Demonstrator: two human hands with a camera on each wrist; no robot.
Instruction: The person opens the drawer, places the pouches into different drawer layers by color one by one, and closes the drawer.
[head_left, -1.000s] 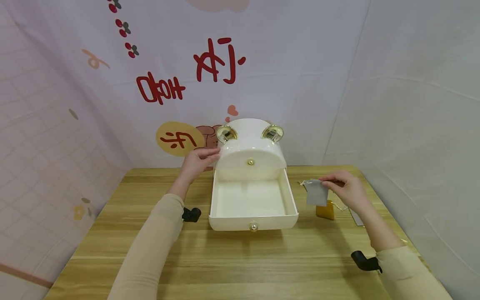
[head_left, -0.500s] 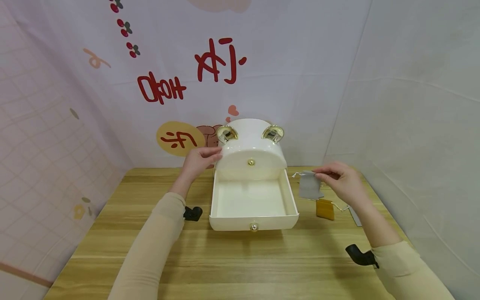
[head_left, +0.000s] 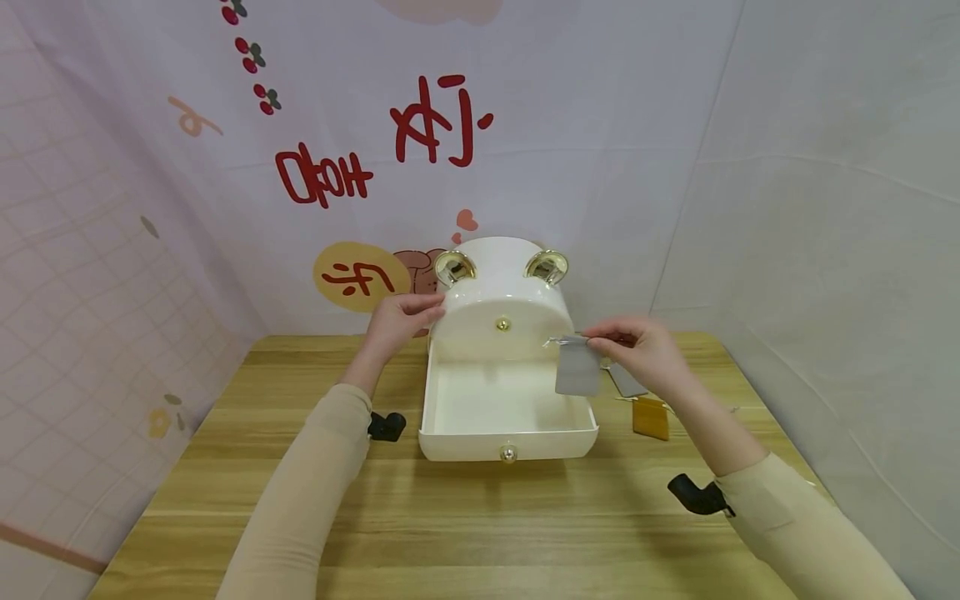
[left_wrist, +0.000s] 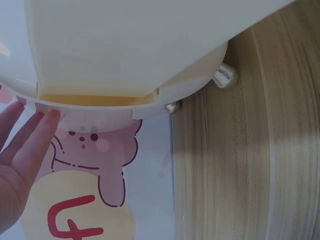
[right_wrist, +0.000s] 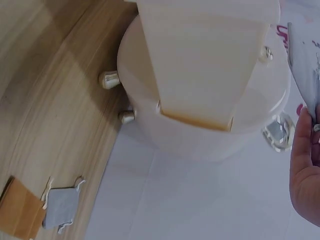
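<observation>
A small grey drawstring pouch (head_left: 577,367) hangs over the right side of the pulled-out drawer (head_left: 508,444). My right hand (head_left: 637,350) pinches the pouch by its upper right corner. The drawer belongs to a cream-white box (head_left: 498,287) with a rounded top, gold-rimmed ears and a gold knob. On the box's left side, the fingertips of my left hand (head_left: 397,327) rest against its wall; in the left wrist view these fingers (left_wrist: 37,142) lie nearly straight. The right wrist view cuts off much of the right hand (right_wrist: 306,175) and the pouch.
Right of the drawer, a mustard-yellow pouch (head_left: 650,418) lies on the wooden table (head_left: 480,525), with a second grey pouch (head_left: 627,381) just behind it. A printed white cloth (head_left: 585,125) hangs close behind the box. Silver feet (left_wrist: 226,75) hold the box up.
My right hand has carried the grey pouch leftward, from above the yellow pouch to over the drawer's right side. My left hand has stayed at the box.
</observation>
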